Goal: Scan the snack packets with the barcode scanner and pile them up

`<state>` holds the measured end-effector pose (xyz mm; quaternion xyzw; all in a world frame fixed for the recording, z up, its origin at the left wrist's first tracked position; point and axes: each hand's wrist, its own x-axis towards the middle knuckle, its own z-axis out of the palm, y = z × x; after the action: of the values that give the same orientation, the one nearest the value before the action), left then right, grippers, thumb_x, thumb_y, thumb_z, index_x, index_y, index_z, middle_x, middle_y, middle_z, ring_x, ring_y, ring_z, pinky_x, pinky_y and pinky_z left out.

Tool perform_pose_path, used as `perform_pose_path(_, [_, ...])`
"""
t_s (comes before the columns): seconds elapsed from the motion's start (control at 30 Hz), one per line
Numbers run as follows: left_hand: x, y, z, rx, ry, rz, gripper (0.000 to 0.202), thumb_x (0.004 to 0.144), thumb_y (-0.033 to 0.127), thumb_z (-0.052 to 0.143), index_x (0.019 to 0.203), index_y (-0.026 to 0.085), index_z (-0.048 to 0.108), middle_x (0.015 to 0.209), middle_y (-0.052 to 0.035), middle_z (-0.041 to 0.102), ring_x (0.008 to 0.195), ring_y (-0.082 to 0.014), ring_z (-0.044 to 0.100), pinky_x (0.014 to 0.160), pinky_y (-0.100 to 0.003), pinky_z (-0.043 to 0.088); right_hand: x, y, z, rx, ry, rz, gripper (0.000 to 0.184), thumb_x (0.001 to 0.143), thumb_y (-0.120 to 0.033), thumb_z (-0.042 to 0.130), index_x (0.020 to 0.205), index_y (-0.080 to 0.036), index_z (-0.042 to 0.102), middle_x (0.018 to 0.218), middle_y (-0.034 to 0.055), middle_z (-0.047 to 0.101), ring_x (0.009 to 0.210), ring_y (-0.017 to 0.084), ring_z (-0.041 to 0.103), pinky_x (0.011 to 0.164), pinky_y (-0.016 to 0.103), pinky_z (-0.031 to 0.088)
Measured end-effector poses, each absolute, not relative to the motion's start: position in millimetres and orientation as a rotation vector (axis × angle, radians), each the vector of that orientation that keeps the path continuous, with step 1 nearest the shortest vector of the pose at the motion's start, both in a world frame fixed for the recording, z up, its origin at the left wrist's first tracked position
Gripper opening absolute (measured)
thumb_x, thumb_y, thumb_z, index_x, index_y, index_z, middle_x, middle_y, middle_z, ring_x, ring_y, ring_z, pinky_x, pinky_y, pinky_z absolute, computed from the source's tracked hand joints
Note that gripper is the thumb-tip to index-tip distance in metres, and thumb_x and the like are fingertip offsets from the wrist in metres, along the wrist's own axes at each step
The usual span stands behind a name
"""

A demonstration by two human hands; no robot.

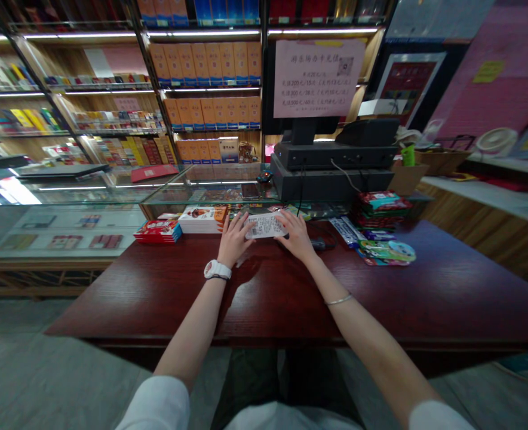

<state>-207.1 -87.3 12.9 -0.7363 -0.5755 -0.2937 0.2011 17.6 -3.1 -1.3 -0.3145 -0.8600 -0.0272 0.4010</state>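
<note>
As left grip [233, 240] and right grip [297, 236] pinch a paper slip [264, 226], glossy wood [291, 304] lies beneath

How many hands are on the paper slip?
2: the left hand touches the slip at its left end, and the right hand touches its right end. Neither is hidden.

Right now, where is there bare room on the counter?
The counter is bare from the left hand and right hand to its near edge, and right of the cards. It's crowded along the back, by the books, red packs and packets.
</note>
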Motion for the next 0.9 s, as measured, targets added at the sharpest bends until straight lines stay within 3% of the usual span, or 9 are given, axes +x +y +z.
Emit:
perform_pose_path(0.53, [-213.7,-87.8,16.0,-2.025,-1.605,-0.932,0.046,0.079,0.028,0.072,0.124,0.03,0.064,0.138,-0.005,0.059,0.128,-0.028,0.052,0.122,-0.057,0.019,16.6,-5.6,-0.3,-0.798,-2.178,-0.056,0.058,0.085,-0.026,0.057,0.142,-0.028,0.046,0.155,0.0086,0.038,0.143,0.027,0.035,0.118,0.058,0.02])
perform_pose_path(0.73, [-222.5,-85.0,12.8,-1.952,-1.623,-0.985,0.048,0.079,0.032,0.072,0.126,0.031,0.063,0.14,-0.0049,0.057,0.123,-0.0284,0.055,0.121,-0.057,0.02,23.4,5.6,1.6,-0.786,-2.098,-0.016,0.04,0.091,-0.032,0.053,0.13,-0.023,0.056,0.15,0.0111,0.046,0.138,0.025,0.043,0.117,0.056,0.025])
perform_pose_path(0.9, [-228.1,-80.7,10.0,-1.92,-1.624,-1.014,0.046,0.079,0.036,0.073,0.124,0.03,0.064,0.139,-0.0047,0.059,0.121,-0.0278,0.056,0.121,-0.056,0.02,47.0,15.4,-2.1,-0.815,-2.076,0.019,0.038,0.093,-0.036,0.051,0.127,-0.022,0.059,0.145,0.0118,0.052,0.134,0.026,0.048,0.115,0.059,0.026])
